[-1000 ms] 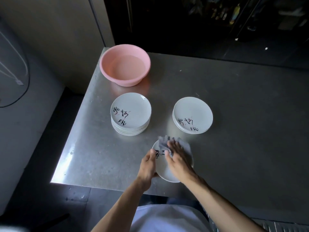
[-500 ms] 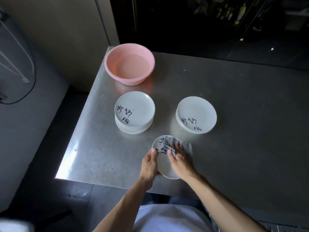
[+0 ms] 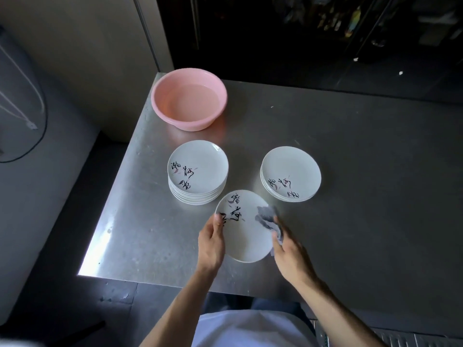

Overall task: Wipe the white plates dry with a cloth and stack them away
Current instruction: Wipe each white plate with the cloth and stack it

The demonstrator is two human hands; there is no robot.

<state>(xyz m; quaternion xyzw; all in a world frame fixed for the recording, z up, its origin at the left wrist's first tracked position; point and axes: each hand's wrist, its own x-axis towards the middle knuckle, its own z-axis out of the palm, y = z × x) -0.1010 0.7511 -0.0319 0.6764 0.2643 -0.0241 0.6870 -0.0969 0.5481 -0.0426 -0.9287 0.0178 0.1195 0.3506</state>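
Left hand (image 3: 211, 244) grips round white ceramic plate (image 3: 246, 241) at nine o'clock; right hand (image 3: 290, 251) clamps grey cloth (image 3: 266, 216) at three.

Single view, worn on the head, tipped steeply down and forward over the steel table (image 3: 375, 171). Wide lens. The wearer's torso (image 3: 225, 331) fills the bottom edge, arms reaching up. The left hand (image 3: 211, 242), right hand (image 3: 290, 254), plate (image 3: 246, 236) and cloth (image 3: 266, 216) sit just below centre, close under the lens. The pink basin (image 3: 185, 124) marks the far left corner, with dark shelving (image 3: 325, 21) beyond.
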